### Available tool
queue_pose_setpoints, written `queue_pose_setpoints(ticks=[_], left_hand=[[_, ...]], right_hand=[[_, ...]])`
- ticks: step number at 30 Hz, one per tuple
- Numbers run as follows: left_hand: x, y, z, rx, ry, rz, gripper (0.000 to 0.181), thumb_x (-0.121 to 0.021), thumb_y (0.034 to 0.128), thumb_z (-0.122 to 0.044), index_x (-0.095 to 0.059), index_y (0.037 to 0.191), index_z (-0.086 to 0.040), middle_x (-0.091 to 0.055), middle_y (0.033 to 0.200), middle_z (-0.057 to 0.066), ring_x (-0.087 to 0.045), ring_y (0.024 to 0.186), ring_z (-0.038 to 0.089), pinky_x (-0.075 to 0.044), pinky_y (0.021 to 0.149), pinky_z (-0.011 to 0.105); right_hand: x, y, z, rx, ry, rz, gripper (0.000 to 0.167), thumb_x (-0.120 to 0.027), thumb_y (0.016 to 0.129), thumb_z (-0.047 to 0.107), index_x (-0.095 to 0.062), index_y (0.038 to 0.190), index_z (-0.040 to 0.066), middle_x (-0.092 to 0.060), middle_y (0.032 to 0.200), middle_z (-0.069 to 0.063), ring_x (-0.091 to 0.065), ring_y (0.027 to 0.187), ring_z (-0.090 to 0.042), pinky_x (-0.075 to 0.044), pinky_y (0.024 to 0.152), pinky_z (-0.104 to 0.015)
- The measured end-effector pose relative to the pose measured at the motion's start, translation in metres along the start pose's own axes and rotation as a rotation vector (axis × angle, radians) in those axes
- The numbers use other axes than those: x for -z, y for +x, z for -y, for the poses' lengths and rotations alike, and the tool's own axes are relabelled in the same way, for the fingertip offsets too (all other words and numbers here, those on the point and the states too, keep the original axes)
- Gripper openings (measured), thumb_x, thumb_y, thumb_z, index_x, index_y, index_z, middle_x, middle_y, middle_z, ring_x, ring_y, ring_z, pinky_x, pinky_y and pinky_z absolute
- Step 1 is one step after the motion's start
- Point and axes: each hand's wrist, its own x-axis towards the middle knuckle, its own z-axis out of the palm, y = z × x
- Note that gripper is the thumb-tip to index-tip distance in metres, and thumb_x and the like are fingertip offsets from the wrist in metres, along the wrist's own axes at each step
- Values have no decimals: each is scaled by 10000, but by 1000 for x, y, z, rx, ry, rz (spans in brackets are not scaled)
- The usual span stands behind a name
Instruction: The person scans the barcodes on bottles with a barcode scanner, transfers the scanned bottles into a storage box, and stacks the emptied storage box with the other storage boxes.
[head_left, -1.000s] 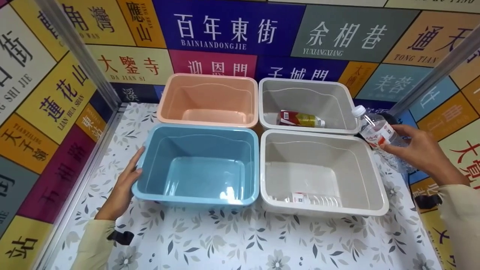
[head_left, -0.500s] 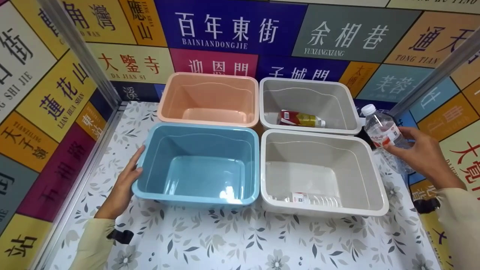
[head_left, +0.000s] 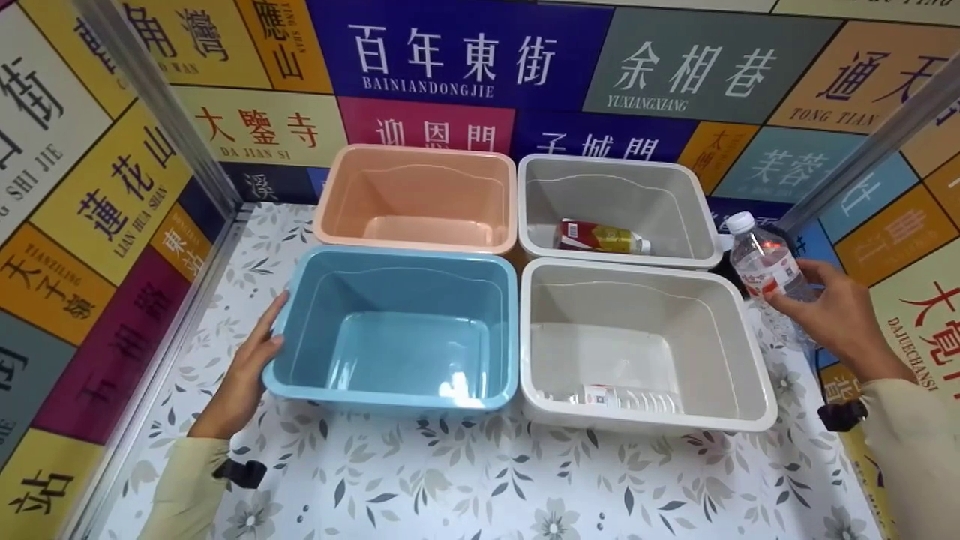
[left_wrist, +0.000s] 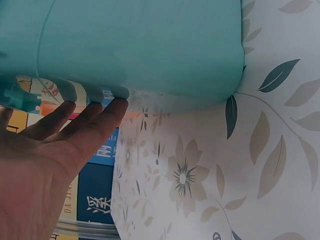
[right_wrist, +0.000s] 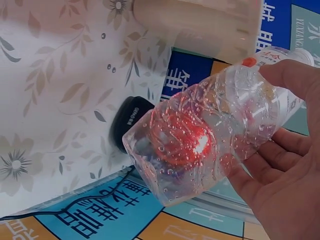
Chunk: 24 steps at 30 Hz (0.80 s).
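right hand (head_left: 840, 311): grasping; we record thumb and fingers curled round the held bottle.
held bottle (head_left: 763, 266): clear ribbed plastic, white cap, white-and-red label; tilted, cap end up, just to the right of the grey bins; we note droplets on its wall and a red glint in the right wrist view.
left hand (head_left: 238, 379): released; we see the fingers extended, tips at the left wall of the blue bin.
blue bin (head_left: 397, 400): front left of a group of four.
peach bin (head_left: 420, 156): directly behind the blue one.
front grey bin (head_left: 645, 418): right of the blue; inside, a clear bottle (head_left: 626, 399) on its side along the near wall.
rear grey bin (head_left: 615, 166): behind the front grey; inside, a red-and-yellow bottle (head_left: 596, 237) on its side, white cap to the right.
black object (right_wrist: 132, 120): on the tabletop near its edge; pale lettering, too small for us to read.
tabletop (head_left: 420, 480): white, printed with grey leaves and flowers.
backdrop (head_left: 457, 60): coloured panels with chinese characters and latin letters.
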Motion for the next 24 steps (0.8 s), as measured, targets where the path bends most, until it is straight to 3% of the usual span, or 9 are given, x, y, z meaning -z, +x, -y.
queue_pose_setpoints(ticks=[4,6,8,9,10,12,15,21,24], left_hand=[[0,0,0,0,-3,-1,601,-355,1206,-327,-184,1779,-391,-86,1844,-122,-37,1687,290,-54,1276,742],[0,0,0,3,1,-1,602,-357,1206,-329,-182,1779,-392,-82,1844,-123,-32,1689,296,-52,1274,753],[0,0,-1,7,2,-2,603,-361,1205,-334,-182,1779,-394,-81,1843,-129,-26,1691,295,-50,1273,756],[0,1,-1,7,2,-1,605,-362,1205,-335,-180,1779,-393,-80,1843,-129,-23,1692,295,-48,1272,758],[0,1,-1,6,2,-1,606,-361,1205,-336,-179,1780,-389,-81,1843,-130,-24,1693,294,-49,1273,758],[0,0,-1,4,-1,-1,605,-362,1204,-335,-180,1780,-389,-81,1842,-131,-22,1692,287,-48,1274,753],[0,0,-1,-4,-2,-5,602,-359,1204,-330,-188,1778,-391,-85,1842,-128,-30,1690,282,-54,1276,743],[-1,-1,-2,-2,-2,-9,603,-359,1202,-329,-192,1778,-388,-83,1843,-123,-25,1691,287,-42,1279,742],[-1,0,-2,-1,5,-9,605,-363,1200,-340,-191,1778,-388,-78,1844,-126,-6,1696,280,-12,1279,748]], right_hand=[[-5,0,-5,-18,6,-3,820,-756,1057,348,-378,1637,-91,-457,1552,-416,-494,1290,-578,-454,766,-68],[-7,0,-8,-30,-1,-1,823,-742,1067,349,-359,1646,-92,-445,1567,-418,-487,1308,-589,-594,893,-270],[-9,0,-9,-43,-10,-6,825,-734,1071,348,-349,1651,-94,-444,1574,-417,-490,1317,-589,-605,988,-517],[-10,0,-10,-47,-13,-10,825,-735,1071,349,-349,1650,-96,-450,1570,-415,-498,1307,-580,-599,989,-536],[-11,1,-10,-49,-17,-16,824,-735,1070,351,-353,1647,-98,-458,1563,-413,-504,1295,-566,-596,991,-534],[-12,1,-10,-48,-8,-29,824,-743,1064,348,-364,1640,-103,-471,1548,-411,-511,1253,-526,-583,908,-312],[-14,1,-11,-38,5,-49,810,-754,1052,344,-395,1621,-107,-495,1520,-402,-506,1179,-441,-383,755,-102],[-18,1,-12,-50,21,-45,816,-745,1053,364,-387,1623,-96,-493,1534,-392,-504,1189,-420,-386,769,-102],[-22,1,-12,-65,27,-42,822,-731,1062,379,-370,1638,-82,-481,1560,-387,-501,1272,-473,-480,865,-207]])
